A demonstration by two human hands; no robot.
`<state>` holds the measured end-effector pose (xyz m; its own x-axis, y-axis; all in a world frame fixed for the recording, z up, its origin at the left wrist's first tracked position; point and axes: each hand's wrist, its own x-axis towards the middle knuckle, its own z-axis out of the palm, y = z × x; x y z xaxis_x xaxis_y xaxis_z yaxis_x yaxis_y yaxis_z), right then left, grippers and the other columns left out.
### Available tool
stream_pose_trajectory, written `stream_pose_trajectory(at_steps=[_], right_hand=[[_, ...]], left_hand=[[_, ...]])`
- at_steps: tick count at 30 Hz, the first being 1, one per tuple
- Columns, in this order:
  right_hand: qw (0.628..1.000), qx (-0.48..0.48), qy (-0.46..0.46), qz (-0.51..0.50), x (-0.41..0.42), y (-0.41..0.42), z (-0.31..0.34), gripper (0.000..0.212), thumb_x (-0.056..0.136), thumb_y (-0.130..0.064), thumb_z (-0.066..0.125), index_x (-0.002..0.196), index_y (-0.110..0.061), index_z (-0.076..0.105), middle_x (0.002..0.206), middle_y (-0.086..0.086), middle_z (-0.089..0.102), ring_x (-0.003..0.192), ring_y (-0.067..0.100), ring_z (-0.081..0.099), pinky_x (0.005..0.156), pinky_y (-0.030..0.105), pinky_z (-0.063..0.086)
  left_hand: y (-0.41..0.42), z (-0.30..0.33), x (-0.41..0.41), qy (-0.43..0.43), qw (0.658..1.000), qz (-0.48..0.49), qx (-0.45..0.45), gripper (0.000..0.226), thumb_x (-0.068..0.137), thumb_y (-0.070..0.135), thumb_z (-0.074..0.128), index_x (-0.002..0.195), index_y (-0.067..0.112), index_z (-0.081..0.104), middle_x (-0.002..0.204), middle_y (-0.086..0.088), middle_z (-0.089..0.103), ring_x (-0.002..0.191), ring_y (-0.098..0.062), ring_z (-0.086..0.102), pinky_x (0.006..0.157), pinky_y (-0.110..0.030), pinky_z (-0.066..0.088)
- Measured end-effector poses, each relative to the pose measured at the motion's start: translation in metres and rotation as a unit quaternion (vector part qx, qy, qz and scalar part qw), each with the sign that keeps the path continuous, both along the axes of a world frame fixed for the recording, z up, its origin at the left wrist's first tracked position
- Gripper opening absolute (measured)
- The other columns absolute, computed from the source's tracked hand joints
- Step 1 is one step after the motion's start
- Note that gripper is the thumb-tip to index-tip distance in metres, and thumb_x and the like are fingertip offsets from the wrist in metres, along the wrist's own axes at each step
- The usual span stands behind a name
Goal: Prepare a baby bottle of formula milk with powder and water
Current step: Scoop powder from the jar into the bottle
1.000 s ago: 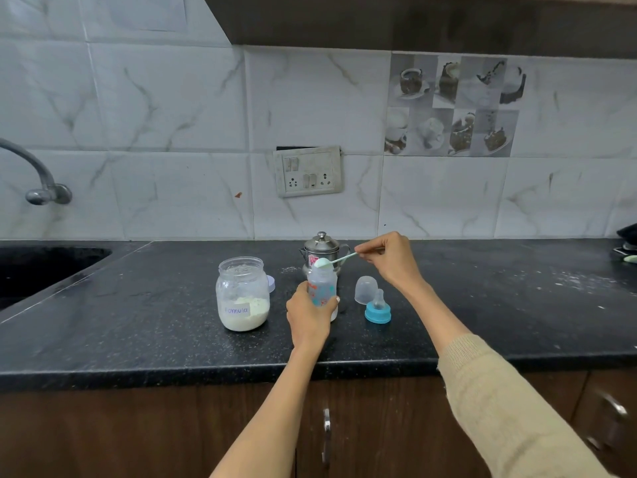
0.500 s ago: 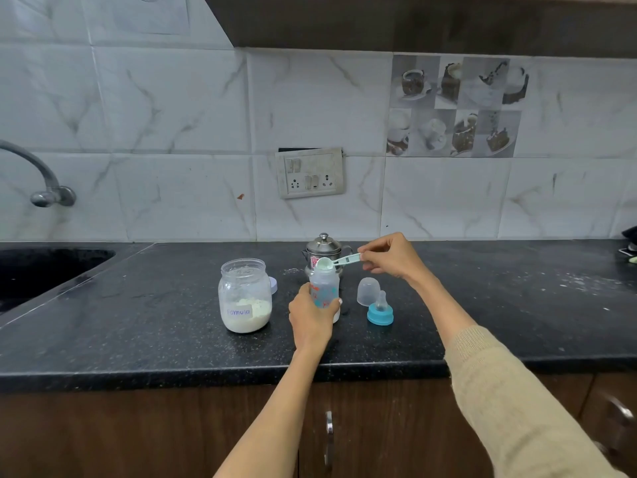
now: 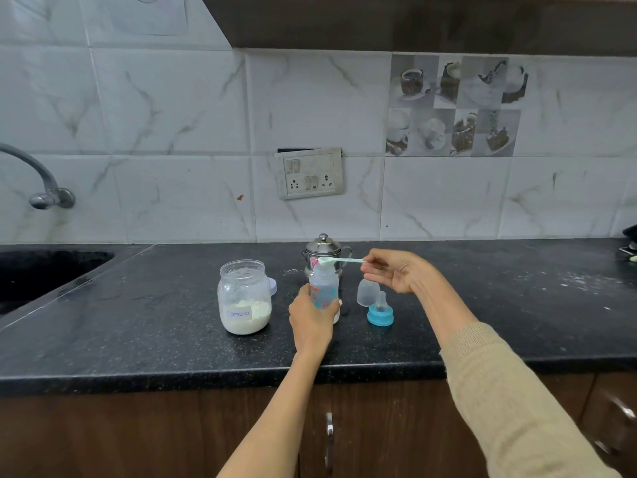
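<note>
Head view, nearest first: the left hand [image 3: 312, 319] wraps its fingers round the lower body of the baby bottle [image 3: 323, 290], which stands upright on the black counter [image 3: 138, 332]. Taking the bottle as landmark, the scoop [image 3: 339, 260] sits right over its open mouth, bowl turned down onto the rim, its long handle running level out to the bottle's right. There the right hand [image 3: 396, 272] pinches the handle's end between thumb and fingertip, the other fingers spread loose. I judge that emptying the powder needs only a twist or tap at that pinch, since the bowl is already above the opening.

Just right of the bottle stand the clear cap [image 3: 368, 292] and the blue teat ring [image 3: 380, 310], under the right wrist but apart from it. To the bottle's left is the open formula jar [image 3: 244, 298]. Directly behind the bottle is a steel kettle [image 3: 324, 251].
</note>
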<state>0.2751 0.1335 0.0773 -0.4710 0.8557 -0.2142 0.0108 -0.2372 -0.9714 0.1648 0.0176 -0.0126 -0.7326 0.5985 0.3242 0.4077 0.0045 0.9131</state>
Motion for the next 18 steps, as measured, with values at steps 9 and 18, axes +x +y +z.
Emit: stream_pose_trajectory(at_steps=[9, 18], right_hand=[[0.999, 0.006, 0.031, 0.006, 0.000, -0.001, 0.018, 0.007, 0.084, 0.000, 0.063, 0.078, 0.001, 0.062, 0.051, 0.011, 0.068, 0.044, 0.014, 0.067, 0.048, 0.025, 0.058], [0.996, 0.029, 0.044, 0.065, -0.054, -0.028, 0.046, 0.009, 0.085, 0.000, 0.060, 0.076, 0.001, 0.059, 0.050, 0.011, 0.067, 0.042, 0.015, 0.067, 0.042, 0.023, 0.055]], left_hand=[[-0.016, 0.008, 0.003, 0.097, 0.987, 0.072, 0.107, 0.095, 0.070, 0.036, 0.081, 0.145, 0.006, 0.031, 0.150, -0.008, 0.038, 0.138, -0.021, 0.036, 0.110, -0.024, 0.028], [-0.063, 0.029, -0.059, 0.102, 0.964, 0.194, 0.147, 0.132, 0.056, 0.045, 0.087, 0.151, 0.006, 0.004, 0.160, -0.007, 0.007, 0.146, -0.021, 0.017, 0.108, -0.017, 0.016]])
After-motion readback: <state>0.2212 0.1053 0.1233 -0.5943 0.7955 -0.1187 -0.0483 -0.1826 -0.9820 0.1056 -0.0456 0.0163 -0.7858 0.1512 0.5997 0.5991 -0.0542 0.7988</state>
